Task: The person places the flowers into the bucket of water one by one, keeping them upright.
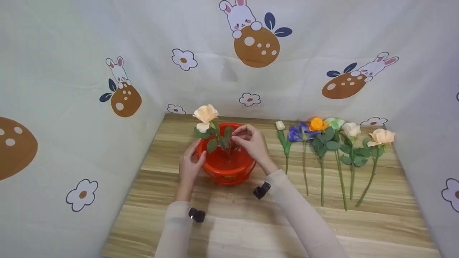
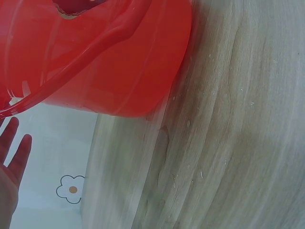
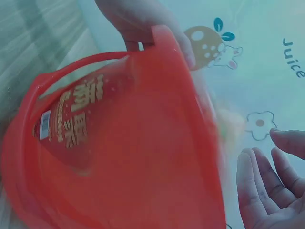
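On the wall of my red plastic bucket (image 3: 157, 133), the right wrist view shows gold Chinese characters (image 3: 78, 114), sideways and too soft for me to read surely, with a line of smaller ones and a white barcode sticker (image 3: 45, 125) beside them. That view alone also catches the word "Juice" (image 3: 292, 58) on the rabbit-print backdrop (image 1: 150, 32).

A peach rose (image 1: 205, 114), one full bloom and a smaller one, stands in the bucket, leaning toward my left, its stem down inside; from my right wrist it is only a pale blur past the rim. My left hand (image 1: 190, 163) lies along the bucket's left side at the rim, fingers and thumb apart. My right hand (image 1: 251, 141) is by the rose's leaves; the wrist view shows its thumb apart from the loosely bent fingers, nothing between them.

The left wrist view gives the bucket's handle (image 2: 86, 63) slanting across its side. Only the head view shows the row on my right: white tulip (image 1: 280, 125), purple-blue flower (image 1: 303, 132), orange rose (image 1: 317, 124), pale green flower (image 1: 335, 123), white rose (image 1: 351, 129), second peach rose (image 1: 382, 136).
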`<state>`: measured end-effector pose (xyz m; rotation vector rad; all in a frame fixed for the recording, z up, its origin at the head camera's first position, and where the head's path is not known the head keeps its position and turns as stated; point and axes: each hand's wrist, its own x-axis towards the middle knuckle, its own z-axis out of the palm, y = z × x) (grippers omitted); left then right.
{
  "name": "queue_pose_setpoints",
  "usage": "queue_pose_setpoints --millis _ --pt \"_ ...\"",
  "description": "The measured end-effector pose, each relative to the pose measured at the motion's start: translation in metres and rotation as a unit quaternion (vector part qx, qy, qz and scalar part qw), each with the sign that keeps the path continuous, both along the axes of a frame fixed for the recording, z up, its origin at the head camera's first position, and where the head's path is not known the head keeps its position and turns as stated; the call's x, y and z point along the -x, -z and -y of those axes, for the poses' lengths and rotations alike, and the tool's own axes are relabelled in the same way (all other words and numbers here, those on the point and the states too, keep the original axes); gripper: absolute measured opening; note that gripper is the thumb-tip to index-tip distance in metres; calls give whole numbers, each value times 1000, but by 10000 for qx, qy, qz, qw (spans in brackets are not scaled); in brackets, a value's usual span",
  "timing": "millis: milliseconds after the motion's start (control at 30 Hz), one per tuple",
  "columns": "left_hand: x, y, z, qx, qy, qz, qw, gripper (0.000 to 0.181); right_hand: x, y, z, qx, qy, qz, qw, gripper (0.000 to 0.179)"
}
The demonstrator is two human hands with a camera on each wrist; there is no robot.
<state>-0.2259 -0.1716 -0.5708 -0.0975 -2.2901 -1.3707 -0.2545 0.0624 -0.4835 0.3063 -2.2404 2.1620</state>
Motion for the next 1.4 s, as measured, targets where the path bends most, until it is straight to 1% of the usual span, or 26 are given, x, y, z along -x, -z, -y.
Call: queue_pose_setpoints --millis 100,200,333,467,700,800,933,1033,1267,1400 --pt "-2 0 0 28 -111 103 9999 45 0 0 -7 71 40 6 10000 17" --pt "-3 1 1 99 -203 135 9997 44 1 -1 -14 110 106 2 9999 17" --pt "-3 1 2 124 -215 83 9997 44 0 -3 -24 100 209 -56 9997 18" --pt "-3 0 2 104 -176 2 9998 44 0 0 -34 205 281 -49 9994 18" --pt "-1 2 2 23 -140 -5 9999 43 1 12 -51 402 511 -66 9979 18" --pt "-1 3 2 -52 -101 -38 9999 43 1 17 -58 477 611 11 9970 19" --pt "0 2 1 -126 -56 -41 9999 44 1 23 -67 436 794 69 9959 19" --pt "-1 1 -1 -105 -80 33 9999 44 1 30 -74 369 922 80 9950 18" --pt "-2 1 -1 -63 -115 113 9998 45 1 47 -91 360 1012 157 9941 21" --pt "-1 0 -1 -76 -84 94 9999 45 2 56 -98 442 1156 154 9922 23"
